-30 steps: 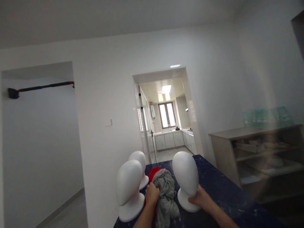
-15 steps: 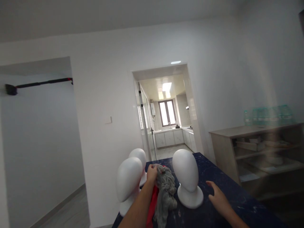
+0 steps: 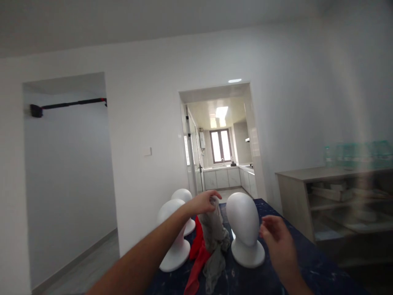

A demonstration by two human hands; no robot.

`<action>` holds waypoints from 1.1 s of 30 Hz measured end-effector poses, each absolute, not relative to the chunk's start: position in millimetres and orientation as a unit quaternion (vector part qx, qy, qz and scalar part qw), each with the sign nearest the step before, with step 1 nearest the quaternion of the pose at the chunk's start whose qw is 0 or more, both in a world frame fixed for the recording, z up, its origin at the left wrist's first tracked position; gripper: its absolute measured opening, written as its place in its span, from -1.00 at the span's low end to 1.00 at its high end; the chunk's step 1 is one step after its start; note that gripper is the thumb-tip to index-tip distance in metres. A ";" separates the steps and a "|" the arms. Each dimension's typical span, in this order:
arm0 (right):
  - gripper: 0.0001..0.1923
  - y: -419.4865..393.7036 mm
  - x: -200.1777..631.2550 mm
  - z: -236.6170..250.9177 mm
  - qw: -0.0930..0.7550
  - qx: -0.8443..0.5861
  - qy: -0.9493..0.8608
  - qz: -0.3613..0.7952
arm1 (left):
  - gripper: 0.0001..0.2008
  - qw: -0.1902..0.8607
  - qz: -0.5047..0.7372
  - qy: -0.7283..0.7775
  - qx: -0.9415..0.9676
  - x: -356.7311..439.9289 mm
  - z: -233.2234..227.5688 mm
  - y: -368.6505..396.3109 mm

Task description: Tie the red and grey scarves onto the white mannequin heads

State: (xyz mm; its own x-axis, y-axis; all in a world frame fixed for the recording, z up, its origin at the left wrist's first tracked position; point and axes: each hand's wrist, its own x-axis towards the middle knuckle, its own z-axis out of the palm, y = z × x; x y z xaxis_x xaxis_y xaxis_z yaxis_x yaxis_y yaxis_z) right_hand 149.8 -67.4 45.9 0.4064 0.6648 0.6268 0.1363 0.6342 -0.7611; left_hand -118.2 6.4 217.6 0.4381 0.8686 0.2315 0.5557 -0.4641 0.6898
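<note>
Both hands reach over a dark blue table: the left hand pinches the upper end of a grey cloth between thumb and fingers, while the right hand, slightly blurred, has its fingers loosely bent and parted, with nothing visible in them. At far left, a dark pole runs along the wall of a recess. Next come two faceless white heads on round bases, the front head partly covered by the left forearm and the rear head just behind it. Beside them, a red cloth lies crumpled on the table, touching the grey cloth, which hangs from the left hand in folds with its lower end on the tabletop. Beyond, a doorway opens on a kitchen with a bright window. Right of the cloths stands the right head, upright; the right hand's fingertips are at its side, contact unclear. At far right, a cabinet bears greenish bottles.
</note>
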 end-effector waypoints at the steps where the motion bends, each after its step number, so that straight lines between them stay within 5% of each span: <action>1: -0.62 -66.2 127.5 56.4 0.715 -0.358 -0.554 0.232 | -0.41 0.195 0.246 0.421 0.851 -111.9 228.7 -2.9; 5: -0.23 -37.7 63.8 84.2 0.652 -0.314 -0.623 0.297 | -0.42 -0.004 0.142 0.331 0.933 -85.2 265.1 -35.9; 10: -0.76 -3.3 65.9 107.8 0.568 -0.349 -0.651 0.362 | -0.51 -0.106 0.093 0.334 0.932 -101.7 286.6 -51.7; 14: -0.71 0.5 95.9 143.7 0.524 -0.321 -0.665 0.423 | -0.50 -0.188 0.076 0.413 0.888 -141.3 286.1 -43.4; 17: -0.63 -6.1 114.4 180.2 0.485 -0.273 -0.684 0.472 | -0.81 -0.156 0.122 0.480 0.855 -156.1 289.1 -36.9; 24: -0.63 -26.6 143.3 248.8 0.348 -0.294 -0.786 0.418 | -0.73 -0.065 0.197 0.510 0.835 -155.6 331.8 -41.0; 33: -0.69 -34.2 173.2 280.2 0.445 -0.295 -0.743 0.403 | -0.74 -0.071 0.153 0.462 0.871 -144.5 366.6 -63.6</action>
